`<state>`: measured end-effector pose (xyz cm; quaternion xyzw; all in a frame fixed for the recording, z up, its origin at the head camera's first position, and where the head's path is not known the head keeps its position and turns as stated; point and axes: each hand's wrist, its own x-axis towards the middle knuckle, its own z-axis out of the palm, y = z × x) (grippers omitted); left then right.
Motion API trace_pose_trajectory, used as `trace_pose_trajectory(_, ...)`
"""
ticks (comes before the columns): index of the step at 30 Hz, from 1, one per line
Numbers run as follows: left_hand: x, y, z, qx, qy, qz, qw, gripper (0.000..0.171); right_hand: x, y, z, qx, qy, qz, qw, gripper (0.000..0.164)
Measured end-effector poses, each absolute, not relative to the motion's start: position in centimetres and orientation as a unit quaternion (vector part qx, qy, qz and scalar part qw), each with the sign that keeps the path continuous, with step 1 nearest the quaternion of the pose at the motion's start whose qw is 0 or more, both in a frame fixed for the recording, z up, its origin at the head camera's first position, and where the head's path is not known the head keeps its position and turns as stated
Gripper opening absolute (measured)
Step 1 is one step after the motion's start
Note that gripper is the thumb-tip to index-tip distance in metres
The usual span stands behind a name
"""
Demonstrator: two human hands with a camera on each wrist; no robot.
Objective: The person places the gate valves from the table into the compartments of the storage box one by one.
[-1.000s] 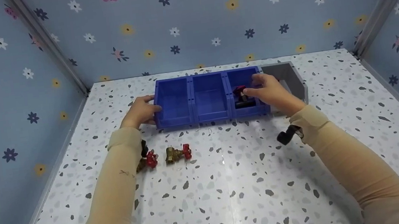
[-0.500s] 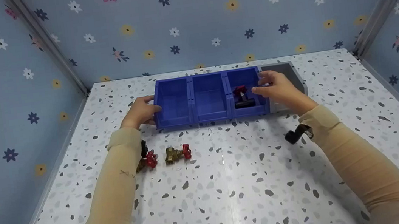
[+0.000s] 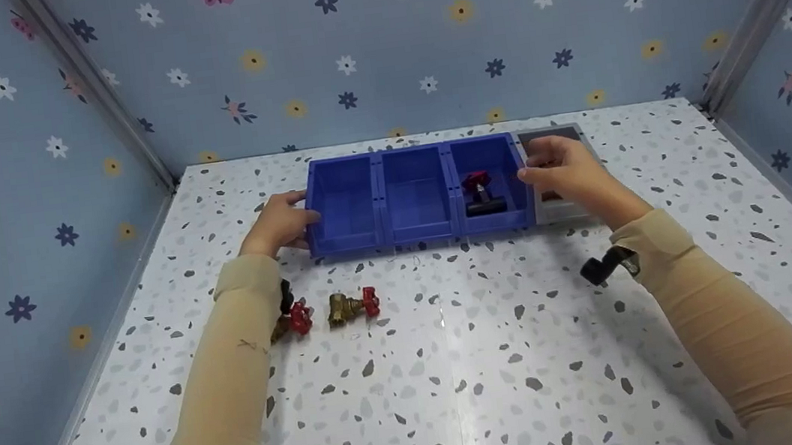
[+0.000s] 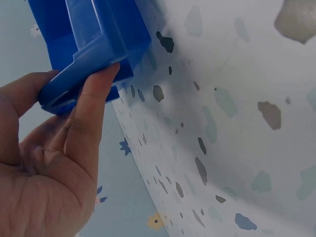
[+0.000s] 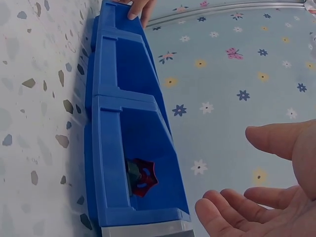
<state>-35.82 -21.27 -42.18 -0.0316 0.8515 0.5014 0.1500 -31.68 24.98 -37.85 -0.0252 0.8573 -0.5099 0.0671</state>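
My left hand (image 3: 280, 224) grips the outer wall of the leftmost blue bin (image 3: 349, 239), with the thumb inside and fingers underneath in the left wrist view. A middle blue bin (image 3: 421, 231) and a right blue bin (image 3: 493, 154) continue the row. Inside the right one lies a valve with a red handwheel (image 3: 475, 181) and a dark body (image 3: 486, 207). Over the grey bin (image 3: 561, 213) at the row's end hovers my right hand (image 3: 571, 171), holding nothing. The right wrist view shows its thumb spread away from loosely bent fingers (image 5: 237, 205).
Two brass valves with red handwheels lie on the speckled table in front of the bins: one (image 3: 346, 308) in full view, the other (image 3: 296, 319) partly behind the left forearm. Flower-patterned walls (image 3: 375, 51) enclose the back and sides.
My right hand has moved right, out of the right blue bin to over the grey bin, uncovering the valve with the dark body. My left hand has stayed on the leftmost bin.
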Motion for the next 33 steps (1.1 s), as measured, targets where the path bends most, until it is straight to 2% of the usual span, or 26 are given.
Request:
trace_pose_trajectory(13,-35.6,-21.2,-41.9,-0.026,0.851,0.503,0.149,0.069,-31.9,28.3,-38.7,-0.002,0.846,-0.532,0.027,0.070)
trace_pose_trajectory(23,-35.7,-21.4,-42.1,-0.028,0.855,0.496,0.146,0.068,-32.6,31.0,-40.0,0.055,0.870,-0.490,-0.018,0.062)
trace_pose_trajectory(33,-35.7,-21.2,-42.0,-0.028,0.860,0.489,0.146,0.067,-33.6,32.7,-41.8,0.096,0.890,-0.444,-0.035,0.068)
